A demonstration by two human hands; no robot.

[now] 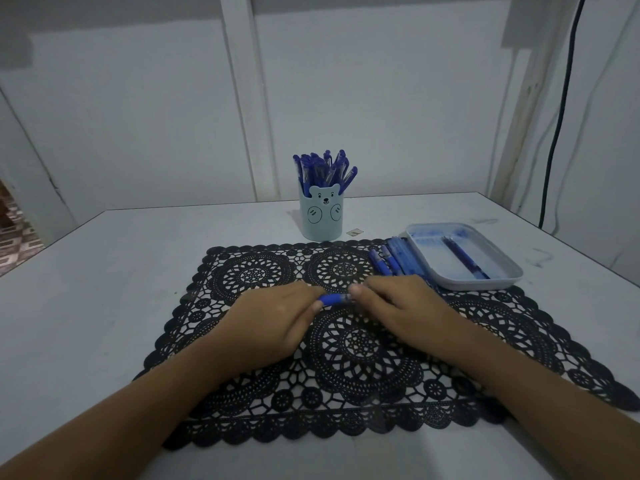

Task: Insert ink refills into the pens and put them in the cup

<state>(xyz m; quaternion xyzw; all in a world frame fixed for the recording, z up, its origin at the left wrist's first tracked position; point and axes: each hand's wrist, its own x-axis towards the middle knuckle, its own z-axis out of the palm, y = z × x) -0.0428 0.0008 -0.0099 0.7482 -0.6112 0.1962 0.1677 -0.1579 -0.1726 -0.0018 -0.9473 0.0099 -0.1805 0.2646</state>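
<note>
- Pen [333, 299]: a blue pen is held level between both hands above the middle of the black lace mat [349, 344], only its short blue middle being visible between the fingertips.
- The left hand [266, 323] is closed around one end and the right hand [403, 308] is pinched on the other; whether the refill is already seated cannot be told.
- The step in hand is judged to be closing the barrel over a refill; the two halves are best kept in one straight line and turned gently, so that threads are not crossed and the refill is not bent.
- The cup [322, 216], already crowded with pens, stands at the mat's far edge.
- Spare pens [393, 259] lie near the mat's far right corner, just beside the tray [498, 268], in which dark refills [464, 256] are left.
</note>
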